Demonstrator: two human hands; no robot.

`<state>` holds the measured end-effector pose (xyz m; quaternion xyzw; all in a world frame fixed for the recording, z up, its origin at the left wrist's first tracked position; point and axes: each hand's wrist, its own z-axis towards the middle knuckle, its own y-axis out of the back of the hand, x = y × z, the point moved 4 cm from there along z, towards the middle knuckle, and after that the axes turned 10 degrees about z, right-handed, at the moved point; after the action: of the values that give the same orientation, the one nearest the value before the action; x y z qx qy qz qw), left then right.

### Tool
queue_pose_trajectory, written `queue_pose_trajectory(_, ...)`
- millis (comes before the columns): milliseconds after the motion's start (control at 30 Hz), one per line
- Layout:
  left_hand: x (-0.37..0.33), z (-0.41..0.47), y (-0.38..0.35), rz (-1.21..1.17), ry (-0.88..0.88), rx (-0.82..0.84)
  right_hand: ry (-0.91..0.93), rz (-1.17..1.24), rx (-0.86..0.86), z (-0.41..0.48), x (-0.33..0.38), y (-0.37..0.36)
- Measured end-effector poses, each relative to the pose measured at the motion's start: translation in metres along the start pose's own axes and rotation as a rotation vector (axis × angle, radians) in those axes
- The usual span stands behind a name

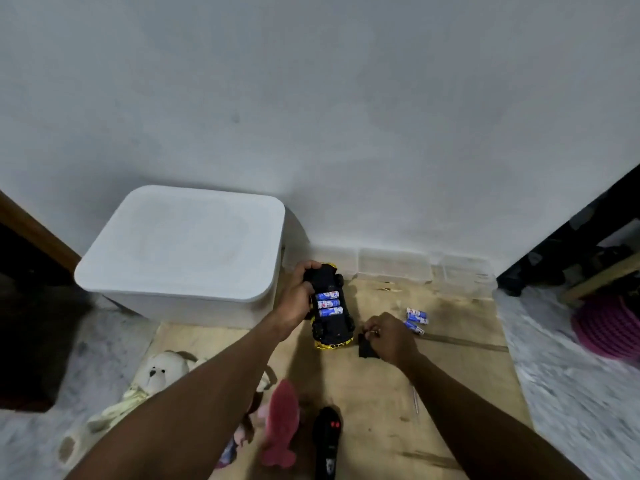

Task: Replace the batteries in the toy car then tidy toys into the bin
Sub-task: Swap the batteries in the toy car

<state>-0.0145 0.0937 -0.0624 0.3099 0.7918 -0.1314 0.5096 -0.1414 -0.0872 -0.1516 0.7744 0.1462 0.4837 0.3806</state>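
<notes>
The lidded white bin (180, 251) sits shut, waiting for toys. Just right of it the toy car (330, 306) lies belly-up, the left hand (298, 299) clamped on it to steady it; 3 batteries (328, 304) fill its bay. Further right, the right hand (389, 336) pinches the black cover (366, 349), likely to refit it, beside 3 loose batteries (416, 319).

A coiled pink hose (609, 327) lies beside a dark shelf (568, 251).

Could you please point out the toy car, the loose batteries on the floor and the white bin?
toy car (333, 325): head view, black underside.
loose batteries (416, 320): head view, middle battery.
white bin (180, 242): head view, closed lid.
</notes>
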Motion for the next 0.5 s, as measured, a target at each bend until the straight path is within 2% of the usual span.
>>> queue_pose_trajectory(100,0.004,0.002,0.004,0.0,0.002,-0.002,0.002,-0.005,-0.063,0.0,0.004,0.003)
queue_pose_trajectory(267,-0.002,-0.001,-0.001,-0.032,-0.003,0.029,0.186,0.369,-0.396,-0.012,0.06,0.043)
queue_pose_trajectory(333,-0.006,-0.001,-0.006,-0.051,-0.01,0.034,0.207,0.437,-0.357,-0.016,0.083,0.052)
queue_pose_trajectory(433,-0.013,0.0,-0.015,-0.07,-0.036,0.026,0.148,0.344,-0.197,-0.019,0.1,0.051)
queue_pose_trajectory(500,-0.018,-0.001,-0.02,-0.08,-0.057,0.037,0.086,0.288,-0.196,-0.019,0.102,0.051)
